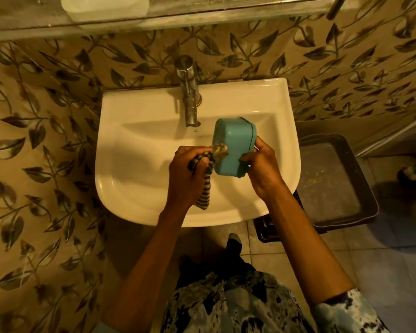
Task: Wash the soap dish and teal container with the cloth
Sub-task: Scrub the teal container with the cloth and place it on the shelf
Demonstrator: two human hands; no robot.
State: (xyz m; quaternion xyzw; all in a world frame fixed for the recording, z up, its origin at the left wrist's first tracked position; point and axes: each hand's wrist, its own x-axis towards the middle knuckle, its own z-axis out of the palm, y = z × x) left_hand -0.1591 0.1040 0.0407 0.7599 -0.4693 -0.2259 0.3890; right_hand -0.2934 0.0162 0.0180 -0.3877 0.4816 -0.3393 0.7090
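- A person's right hand [262, 164] grips the teal rectangular plastic container [233, 147] above the basin of a white ceramic wall sink [154, 109], fingers curled over its near right edge.
- The container is turned bottom-up, its base facing the camera; its long axis runs from the grip away toward the wall, tilted slightly left.
- The left hand [187, 171] is closed around a striped dark-and-light cloth [203, 186], pressing a bunched end against the container's left side; the loose tail hangs below the fist.
- A chrome pillar tap [190, 92] stands just beyond the container's far end, its spout close to the far left corner.
- Right of the gripping hand, beside the sink, sits a dark rectangular plastic bin [341, 181].
- Leaf-patterned tiles [46, 116] cover the wall around the sink.
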